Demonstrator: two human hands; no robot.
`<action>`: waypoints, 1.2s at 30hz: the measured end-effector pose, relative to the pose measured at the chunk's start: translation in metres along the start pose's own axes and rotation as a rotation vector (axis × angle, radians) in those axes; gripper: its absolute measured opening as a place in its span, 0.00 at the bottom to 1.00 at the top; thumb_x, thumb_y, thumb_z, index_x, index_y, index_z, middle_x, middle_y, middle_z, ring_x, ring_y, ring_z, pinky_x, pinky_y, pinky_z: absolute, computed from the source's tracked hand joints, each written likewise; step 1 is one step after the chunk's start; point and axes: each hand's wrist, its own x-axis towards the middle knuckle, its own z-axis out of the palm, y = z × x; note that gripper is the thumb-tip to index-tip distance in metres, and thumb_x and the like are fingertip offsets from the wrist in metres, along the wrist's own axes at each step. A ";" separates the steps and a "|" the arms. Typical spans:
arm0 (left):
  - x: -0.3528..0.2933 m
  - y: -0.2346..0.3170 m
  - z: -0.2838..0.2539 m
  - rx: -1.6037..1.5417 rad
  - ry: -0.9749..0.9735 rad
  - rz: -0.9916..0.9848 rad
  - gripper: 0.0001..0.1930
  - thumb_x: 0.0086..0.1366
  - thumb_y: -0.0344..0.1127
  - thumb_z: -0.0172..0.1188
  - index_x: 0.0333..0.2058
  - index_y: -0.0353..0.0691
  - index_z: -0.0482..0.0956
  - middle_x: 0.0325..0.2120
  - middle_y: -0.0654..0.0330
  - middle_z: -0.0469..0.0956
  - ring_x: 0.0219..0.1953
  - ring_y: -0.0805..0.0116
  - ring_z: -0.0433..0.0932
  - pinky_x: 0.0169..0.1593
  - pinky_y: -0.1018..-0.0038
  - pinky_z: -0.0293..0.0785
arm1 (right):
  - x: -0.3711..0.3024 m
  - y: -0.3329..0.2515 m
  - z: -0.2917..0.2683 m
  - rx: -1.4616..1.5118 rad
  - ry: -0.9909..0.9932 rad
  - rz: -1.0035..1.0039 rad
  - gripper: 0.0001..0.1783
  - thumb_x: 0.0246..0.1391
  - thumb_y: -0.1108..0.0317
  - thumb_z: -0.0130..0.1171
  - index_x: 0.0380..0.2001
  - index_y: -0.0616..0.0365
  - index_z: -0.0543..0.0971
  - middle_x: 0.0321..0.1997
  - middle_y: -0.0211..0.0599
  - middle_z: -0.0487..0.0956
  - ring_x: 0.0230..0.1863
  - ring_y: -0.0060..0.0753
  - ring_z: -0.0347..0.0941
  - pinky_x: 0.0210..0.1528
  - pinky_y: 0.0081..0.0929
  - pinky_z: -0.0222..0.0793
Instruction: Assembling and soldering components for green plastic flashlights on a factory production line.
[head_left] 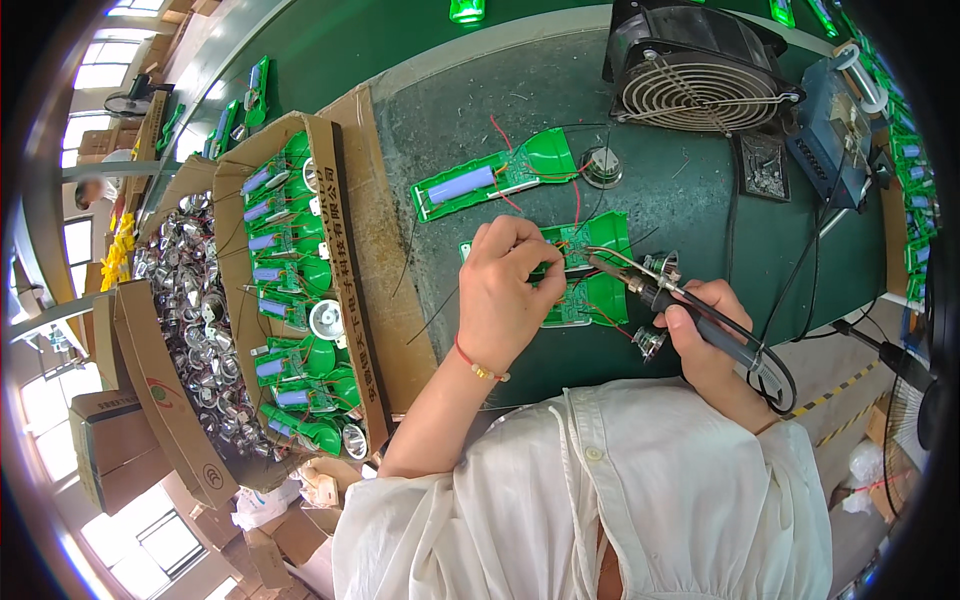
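Observation:
My right hand [705, 325] grips a soldering iron [657, 297], with a thin metal tube and a black cable running along it. The iron's tip points left, at the circuit board in a green plastic casing [610, 235]. My left hand [508, 285] is over the left part of this casing, thumb and forefinger pinched near the board; what they hold is hidden. Nearer me lies a second green casing [600, 300], partly covered by the left hand. Two silvery lamp heads [660, 264] are by the iron. Farther away lies another casing [545, 157] with a blue battery cell [460, 186] and a wired lamp head [602, 167].
On the left, a cardboard box [345, 270] holds several green casings, beside a carton of silvery lamp heads [200, 320]. A black fan [700, 95] stands at the back. Right of it are a small tray [762, 168], a blue-grey box unit [825, 135] and a spool [862, 80].

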 end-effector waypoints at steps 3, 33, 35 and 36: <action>0.002 0.000 -0.001 0.000 -0.008 0.021 0.05 0.42 0.23 0.62 0.21 0.37 0.78 0.26 0.61 0.72 0.29 0.66 0.73 0.31 0.74 0.70 | 0.001 -0.004 -0.002 -0.030 0.075 -0.100 0.11 0.49 0.68 0.57 0.28 0.63 0.69 0.21 0.37 0.75 0.23 0.22 0.72 0.36 0.22 0.68; -0.034 0.002 -0.046 0.191 0.226 0.181 0.10 0.47 0.22 0.62 0.32 0.34 0.80 0.29 0.56 0.79 0.33 0.62 0.76 0.39 0.72 0.71 | -0.008 0.000 -0.019 0.095 0.062 -0.115 0.11 0.50 0.68 0.57 0.30 0.63 0.68 0.24 0.38 0.75 0.24 0.24 0.72 0.31 0.20 0.67; -0.019 0.004 -0.035 0.152 0.146 0.269 0.10 0.46 0.23 0.63 0.31 0.35 0.80 0.27 0.57 0.78 0.32 0.62 0.75 0.37 0.73 0.70 | -0.009 0.001 -0.017 0.104 0.026 -0.156 0.09 0.49 0.73 0.57 0.31 0.63 0.68 0.25 0.39 0.75 0.26 0.24 0.72 0.28 0.21 0.67; -0.014 0.004 -0.027 0.147 0.155 0.291 0.08 0.46 0.25 0.64 0.29 0.38 0.81 0.24 0.59 0.77 0.31 0.64 0.75 0.35 0.73 0.69 | -0.009 0.004 -0.017 0.115 0.016 -0.179 0.09 0.49 0.73 0.57 0.31 0.63 0.68 0.24 0.39 0.75 0.25 0.24 0.71 0.28 0.20 0.67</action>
